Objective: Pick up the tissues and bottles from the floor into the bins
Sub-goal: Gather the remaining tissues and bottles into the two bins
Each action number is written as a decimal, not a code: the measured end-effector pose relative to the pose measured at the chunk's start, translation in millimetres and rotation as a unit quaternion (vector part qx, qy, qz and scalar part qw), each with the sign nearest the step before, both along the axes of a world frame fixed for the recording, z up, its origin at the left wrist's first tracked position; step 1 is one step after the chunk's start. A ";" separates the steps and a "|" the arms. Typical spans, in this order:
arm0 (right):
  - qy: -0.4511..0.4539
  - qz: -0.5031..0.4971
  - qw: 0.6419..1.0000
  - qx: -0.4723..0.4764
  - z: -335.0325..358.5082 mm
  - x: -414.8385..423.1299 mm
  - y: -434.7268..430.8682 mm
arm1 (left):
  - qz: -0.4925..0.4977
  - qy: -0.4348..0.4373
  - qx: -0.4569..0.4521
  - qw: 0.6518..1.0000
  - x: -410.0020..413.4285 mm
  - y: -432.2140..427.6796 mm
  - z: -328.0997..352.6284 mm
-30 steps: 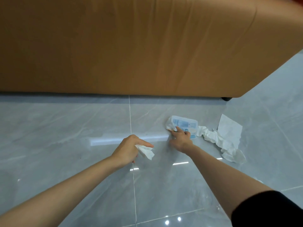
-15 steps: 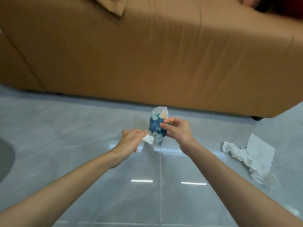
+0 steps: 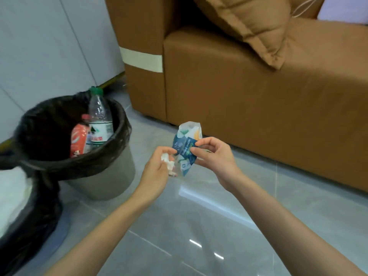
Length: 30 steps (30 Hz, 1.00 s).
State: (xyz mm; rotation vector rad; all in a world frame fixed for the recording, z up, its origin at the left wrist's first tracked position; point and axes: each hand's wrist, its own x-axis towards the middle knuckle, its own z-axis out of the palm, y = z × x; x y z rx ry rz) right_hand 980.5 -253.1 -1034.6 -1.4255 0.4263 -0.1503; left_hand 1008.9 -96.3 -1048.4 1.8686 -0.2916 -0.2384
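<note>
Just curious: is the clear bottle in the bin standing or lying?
Standing: the clear bottle has its green cap up, above the bin rim.

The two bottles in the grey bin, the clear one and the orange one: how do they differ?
The clear bottle is see-through with a green cap; the orange bottle is coloured with a reddish cap. The clear bottle's cap rises above the rim of the grey bin; the orange bottle sits lower, to its left. Both stand roughly upright inside the bin's black liner.
</note>
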 end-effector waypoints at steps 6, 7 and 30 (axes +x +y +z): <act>-0.044 0.091 0.995 0.013 40.6 42.2 86.8 | 0.105 -0.051 0.016 0.993 24.4 78.2 34.7; -0.050 0.105 0.993 0.018 47.1 47.6 97.0 | 0.115 -0.038 0.011 0.993 25.0 89.0 40.8; -0.211 0.363 0.825 -0.379 34.9 85.5 360.4 | 0.186 0.016 0.318 0.929 9.3 364.0 26.6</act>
